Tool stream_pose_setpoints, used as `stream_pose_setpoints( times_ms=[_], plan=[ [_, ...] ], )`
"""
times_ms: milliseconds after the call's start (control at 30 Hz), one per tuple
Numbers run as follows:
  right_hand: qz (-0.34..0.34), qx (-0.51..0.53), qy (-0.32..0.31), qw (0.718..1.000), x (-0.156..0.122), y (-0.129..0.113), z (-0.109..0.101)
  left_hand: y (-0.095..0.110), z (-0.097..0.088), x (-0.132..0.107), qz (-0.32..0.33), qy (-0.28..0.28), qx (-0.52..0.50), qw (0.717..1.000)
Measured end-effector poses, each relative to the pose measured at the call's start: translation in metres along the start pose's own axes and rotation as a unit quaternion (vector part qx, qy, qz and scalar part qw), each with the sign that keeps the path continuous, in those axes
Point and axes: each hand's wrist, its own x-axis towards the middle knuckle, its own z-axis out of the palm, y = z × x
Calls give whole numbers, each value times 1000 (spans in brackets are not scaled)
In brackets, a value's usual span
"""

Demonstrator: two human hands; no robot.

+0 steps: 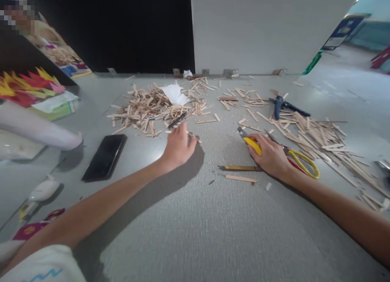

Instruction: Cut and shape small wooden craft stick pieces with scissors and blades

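Observation:
My left hand (178, 146) reaches forward to the near edge of a heap of cut wooden craft sticks (149, 107), fingers curled down onto a stick by a dark tool (178, 119). My right hand (269, 156) is closed round a yellow utility knife (251, 142), its blade end pointing up-left. Yellow-handled scissors (300, 160) lie just right of that hand. A darker stick (239, 168) and a pale stick (241, 178) lie on the grey table below it.
A black phone (105, 156) lies left of my left arm. More sticks (317, 138) spread at right, with a blue glue gun (278, 105) behind. White paper (175, 93) sits on the left heap. Coloured paper crafts (29, 87) and another person's sleeve (36, 128) are at far left.

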Motion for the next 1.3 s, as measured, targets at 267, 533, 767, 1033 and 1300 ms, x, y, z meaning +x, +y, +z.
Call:
stream_pose_setpoints(
  times_ms=[267,533,767,1033,1300],
  plan=[
    [-14,3,67,998,-3,-4,6,-44,-25,34,-78,-53,84,992],
    [-121,0,138,983,-5,4,5,-27,-38,33,-54,-50,58,996],
    [-338,-6,19,941,-12,-25,-7,23,-52,7,16,-102,-37,994],
    [-326,-27,118,938,-20,-35,-11,60,-43,-33,182,-165,-230,942],
    [-299,-6,100,949,-35,-45,-9,69,-31,-60,219,-159,-285,919]
  ],
)
